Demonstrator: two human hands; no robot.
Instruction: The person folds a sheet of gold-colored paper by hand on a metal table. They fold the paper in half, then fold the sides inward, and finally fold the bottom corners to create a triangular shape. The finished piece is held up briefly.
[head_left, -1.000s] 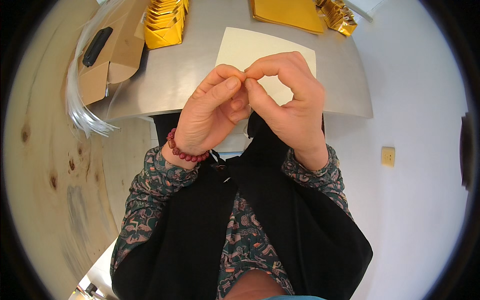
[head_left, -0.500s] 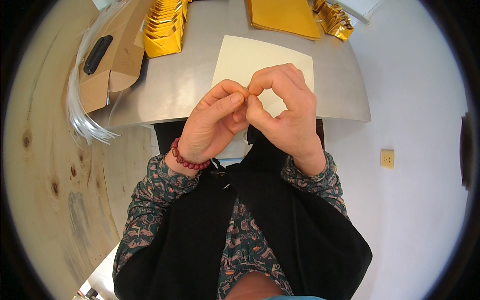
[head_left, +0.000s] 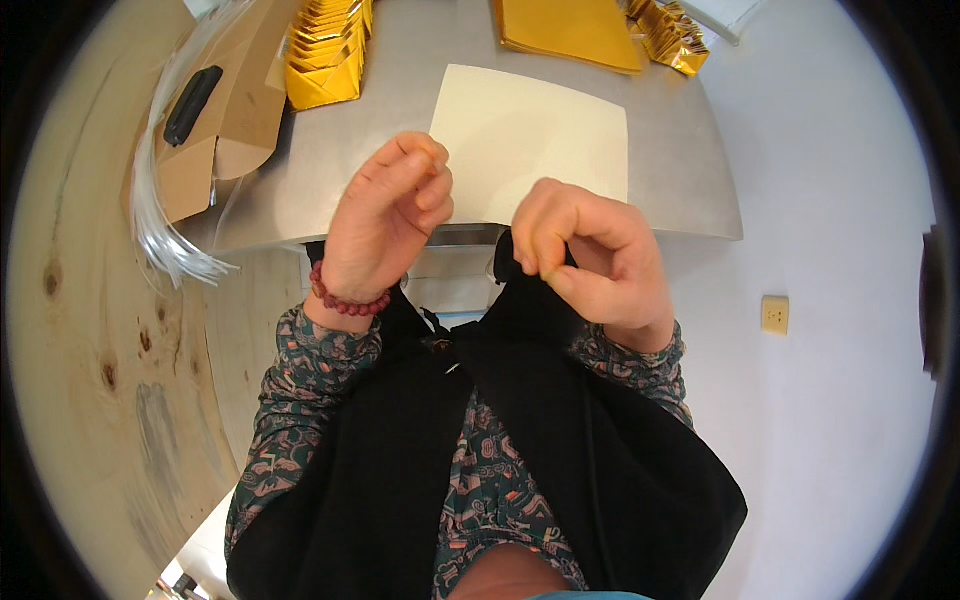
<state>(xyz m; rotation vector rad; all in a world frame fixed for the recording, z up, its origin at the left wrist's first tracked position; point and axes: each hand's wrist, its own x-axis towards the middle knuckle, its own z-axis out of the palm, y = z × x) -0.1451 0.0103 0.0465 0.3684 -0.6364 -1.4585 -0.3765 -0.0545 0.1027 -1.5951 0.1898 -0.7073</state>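
My left hand (head_left: 385, 215), with a dark red bead bracelet (head_left: 345, 298) at the wrist, is raised by the left edge of a cream sheet (head_left: 530, 145). Its thumb and forefinger are pinched together; whatever is between them is too small or thin to make out. Lower and to the right, my right hand (head_left: 597, 255) hangs at the table's near edge, over my black apron. Thumb and fingertips there are also pressed together, and I cannot tell what they hold. A clear gap separates the two hands.
The sheet lies on a grey metal table (head_left: 690, 180). At the far left are folded gold foil pieces (head_left: 327, 65), a cardboard box (head_left: 240, 115) with a black object (head_left: 193, 106), and a bundle of clear strands (head_left: 150, 200). Gold sheets (head_left: 565, 35) and crumpled gold foil (head_left: 672, 38) lie at the back right.
My hands were together fingertip to fingertip over the sheet's near left part; now they are apart. The left has moved left and up, the right down and slightly right.
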